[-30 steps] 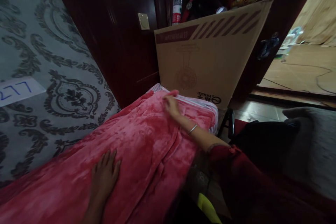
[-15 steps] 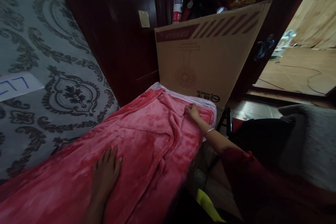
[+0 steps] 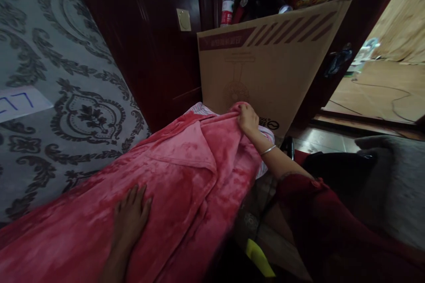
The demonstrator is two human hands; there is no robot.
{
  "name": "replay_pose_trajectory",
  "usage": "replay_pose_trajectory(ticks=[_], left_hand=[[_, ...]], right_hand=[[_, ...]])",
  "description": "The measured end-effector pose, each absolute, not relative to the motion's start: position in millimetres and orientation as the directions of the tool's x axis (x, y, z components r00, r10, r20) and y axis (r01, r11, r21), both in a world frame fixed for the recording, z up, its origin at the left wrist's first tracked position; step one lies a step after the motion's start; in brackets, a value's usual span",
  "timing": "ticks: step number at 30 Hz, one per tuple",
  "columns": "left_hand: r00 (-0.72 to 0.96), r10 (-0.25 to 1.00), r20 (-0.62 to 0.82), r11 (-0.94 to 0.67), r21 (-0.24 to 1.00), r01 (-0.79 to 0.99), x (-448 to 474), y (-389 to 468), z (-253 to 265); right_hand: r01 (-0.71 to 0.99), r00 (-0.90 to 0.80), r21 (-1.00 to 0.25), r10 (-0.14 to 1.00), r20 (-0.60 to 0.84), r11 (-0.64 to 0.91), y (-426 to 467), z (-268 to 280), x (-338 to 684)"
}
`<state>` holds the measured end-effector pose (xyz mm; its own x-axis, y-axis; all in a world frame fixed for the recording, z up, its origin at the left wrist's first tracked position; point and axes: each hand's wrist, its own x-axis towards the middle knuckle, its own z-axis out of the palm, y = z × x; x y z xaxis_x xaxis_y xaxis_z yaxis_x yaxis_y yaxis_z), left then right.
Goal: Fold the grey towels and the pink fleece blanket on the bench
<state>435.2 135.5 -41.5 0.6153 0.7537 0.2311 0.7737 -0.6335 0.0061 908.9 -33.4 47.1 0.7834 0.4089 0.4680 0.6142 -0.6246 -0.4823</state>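
A plush pink-red blanket [image 3: 172, 185] covers a long surface running from the lower left to the cardboard box. My left hand [image 3: 130, 216] lies flat on it, fingers spread. At the far end my right hand [image 3: 248, 119], with a bracelet on its wrist, is closed on a raised fold of the blanket. Between the hands one corner of the blanket is folded over in a pointed flap. Striped cloth [image 3: 265, 135] shows from under the blanket at the far edge.
A large cardboard box [image 3: 272, 70] stands beyond the far end, with a plastic bottle [image 3: 228, 0] behind it. Patterned wallpaper [image 3: 93, 115] borders the left side. Grey fabric [image 3: 395, 177] and a dark chair-like object are at right. A doorway opens at upper right.
My right hand has gripped the blanket and raised a fold of it upward toward the box. The left hand stays nearly in place on the blanket.
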Motion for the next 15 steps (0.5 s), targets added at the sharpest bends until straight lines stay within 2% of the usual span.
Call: replay_pose_trajectory(ticks=[3,7,11,15], left_hand=[[0.611,0.760,0.223,-0.627,0.003,0.779,436,136,-41],[0.608,0.763,0.219,-0.625,0.010,0.780,437,137,-41],[0.608,0.761,0.226,-0.627,0.016,0.779,437,138,-42],[0.618,0.759,0.204,-0.632,0.004,0.775,438,135,-39]], right_hand=[[0.543,0.839,-0.415,0.483,0.249,-0.730,-47,20,916],[0.439,0.891,-0.416,0.445,0.087,-0.796,-59,-12,927],[0.355,0.930,-0.392,0.363,0.056,-0.849,-69,-17,937],[0.359,0.932,-0.358,0.353,0.084,-0.862,-73,-19,937]])
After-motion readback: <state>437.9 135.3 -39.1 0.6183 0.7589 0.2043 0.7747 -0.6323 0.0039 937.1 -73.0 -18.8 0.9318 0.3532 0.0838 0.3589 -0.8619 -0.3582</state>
